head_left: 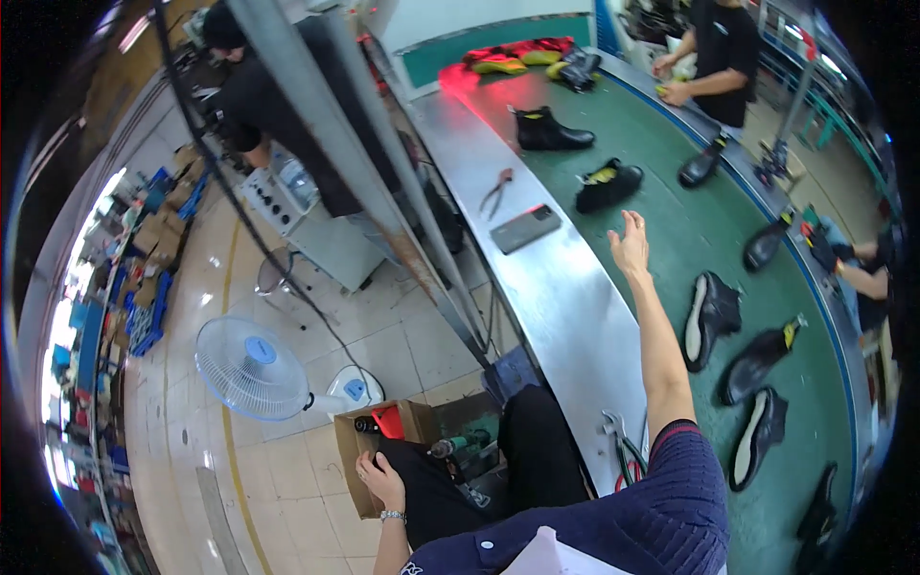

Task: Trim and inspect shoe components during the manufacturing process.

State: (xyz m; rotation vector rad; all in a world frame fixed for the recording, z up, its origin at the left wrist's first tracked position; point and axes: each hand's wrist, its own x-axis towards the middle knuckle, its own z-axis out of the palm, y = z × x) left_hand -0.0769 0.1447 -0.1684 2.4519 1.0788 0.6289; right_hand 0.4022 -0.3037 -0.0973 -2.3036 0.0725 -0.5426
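Right hand (pixel 630 241) is stretched out, fingers spread and empty, toward the shoe (pixel 608 185) just beyond; left hand (pixel 381 479) is rested loosely on the thigh; a grasp is needed.

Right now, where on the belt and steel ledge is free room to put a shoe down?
Free: green belt between the ankle boot and the right hand; steel ledge below the phone. Crowded: belt's right side, with boots.
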